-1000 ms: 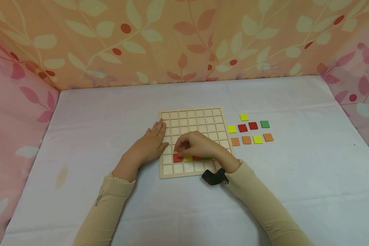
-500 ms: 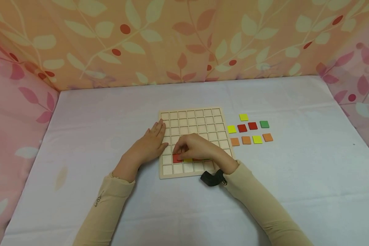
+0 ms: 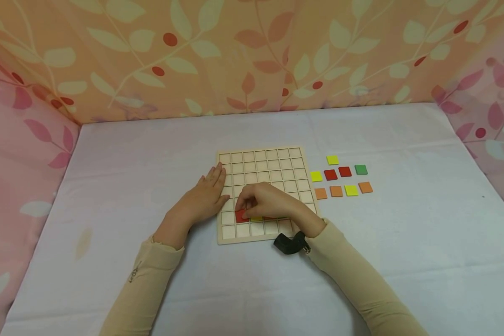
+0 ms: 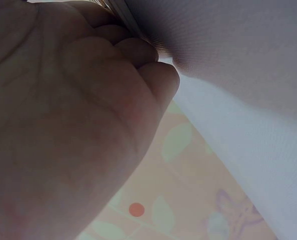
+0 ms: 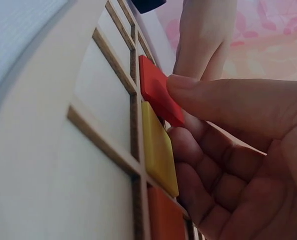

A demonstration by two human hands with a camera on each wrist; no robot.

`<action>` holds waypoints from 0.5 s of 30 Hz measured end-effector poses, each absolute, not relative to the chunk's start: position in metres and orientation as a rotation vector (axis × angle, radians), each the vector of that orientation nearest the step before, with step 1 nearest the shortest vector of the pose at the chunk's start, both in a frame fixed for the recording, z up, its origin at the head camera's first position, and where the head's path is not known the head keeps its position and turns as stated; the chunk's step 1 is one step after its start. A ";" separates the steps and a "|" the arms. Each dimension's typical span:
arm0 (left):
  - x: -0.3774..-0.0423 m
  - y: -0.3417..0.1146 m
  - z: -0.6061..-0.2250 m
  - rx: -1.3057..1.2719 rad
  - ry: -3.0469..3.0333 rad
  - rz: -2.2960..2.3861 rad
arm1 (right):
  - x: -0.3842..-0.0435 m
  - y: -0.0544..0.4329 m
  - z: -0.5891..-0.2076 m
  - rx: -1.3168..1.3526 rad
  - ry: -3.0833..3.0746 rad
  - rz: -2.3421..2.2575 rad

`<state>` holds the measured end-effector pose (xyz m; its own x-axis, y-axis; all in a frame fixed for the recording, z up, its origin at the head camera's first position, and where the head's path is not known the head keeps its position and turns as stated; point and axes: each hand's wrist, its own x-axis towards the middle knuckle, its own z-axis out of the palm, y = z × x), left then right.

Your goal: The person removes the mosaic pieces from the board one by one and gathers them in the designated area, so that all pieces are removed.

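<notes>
A square wooden grid board (image 3: pixel 257 229) lies on the table in the head view. My right hand (image 3: pixel 266 199) is over its lower rows and pinches a red tile (image 5: pixel 157 89) between thumb and fingers. In the right wrist view that tile sits slightly tilted at its cell, with the thumb (image 5: pixel 188 85) on its near face. Beside it in the same row are a yellow tile (image 5: pixel 158 150) and an orange tile (image 5: pixel 166 215). A sliver of green past them is mostly hidden by the hand. My left hand (image 3: pixel 203 198) rests with extended fingers on the board's left edge.
Right of the board lie several loose tiles, including a green tile (image 3: pixel 361 170), a red tile (image 3: pixel 330 175), a yellow tile (image 3: pixel 332 160) and an orange tile (image 3: pixel 365 187). A black curved piece (image 3: pixel 289 243) sits by the right cuff. Leaf-patterned cloth (image 3: pixel 252 56) borders the table's back and sides.
My right hand has shifted slightly down and left, its fingers moving a little around the red tile. The left hand stays on the board's edge.
</notes>
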<state>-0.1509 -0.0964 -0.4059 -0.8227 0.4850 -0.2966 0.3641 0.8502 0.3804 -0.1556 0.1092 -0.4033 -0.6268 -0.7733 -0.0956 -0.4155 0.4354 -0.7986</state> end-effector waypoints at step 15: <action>-0.152 -0.097 -0.407 0.648 2.652 0.432 | -0.157 0.111 -0.404 -1.047 2.223 -1.116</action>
<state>-0.1518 -0.0971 -0.4073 -0.8235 0.4919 -0.2828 0.3767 0.8467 0.3759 -0.1570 0.1105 -0.4043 -0.6172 -0.7854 -0.0471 -0.4315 0.3878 -0.8145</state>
